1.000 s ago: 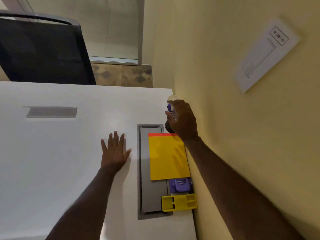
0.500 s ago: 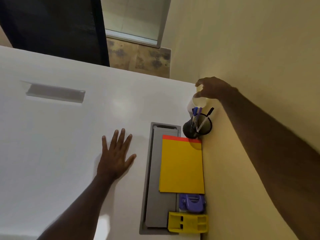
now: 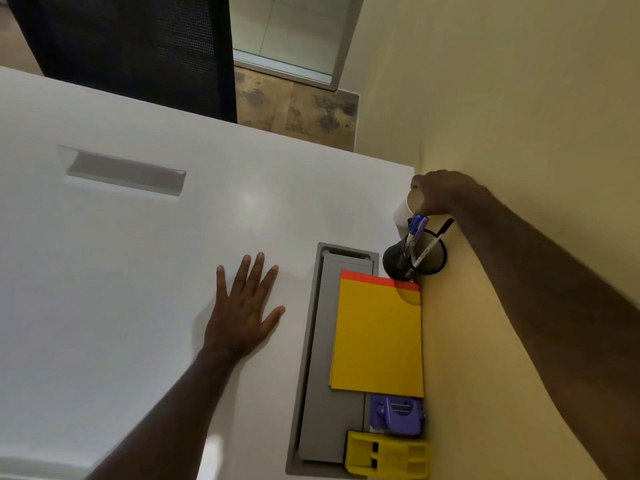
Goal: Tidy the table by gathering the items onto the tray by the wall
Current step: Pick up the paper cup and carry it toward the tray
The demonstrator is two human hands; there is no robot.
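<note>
My right hand (image 3: 438, 194) grips the rim of a white paper cup (image 3: 403, 211) at the table's far right corner, against the yellow wall. Just in front of the cup stands a black mesh pen holder (image 3: 414, 258) with several pens. A yellow notepad with a red top strip (image 3: 377, 336) lies on the grey tray (image 3: 317, 375) by the wall. Nearer to me are a purple hole punch (image 3: 396, 414) and a yellow plastic piece (image 3: 386, 457). My left hand (image 3: 244, 306) rests flat on the white table (image 3: 121, 271), fingers spread, left of the tray.
A grey recessed slot (image 3: 123, 171) sits in the table at the left. A black mesh chair back (image 3: 131, 46) stands beyond the far edge. The yellow wall (image 3: 519, 98) runs along the right side.
My right hand left the pen holder and moved back to the white cup behind it, closing its fingers on the rim. The left hand stayed flat on the table.
</note>
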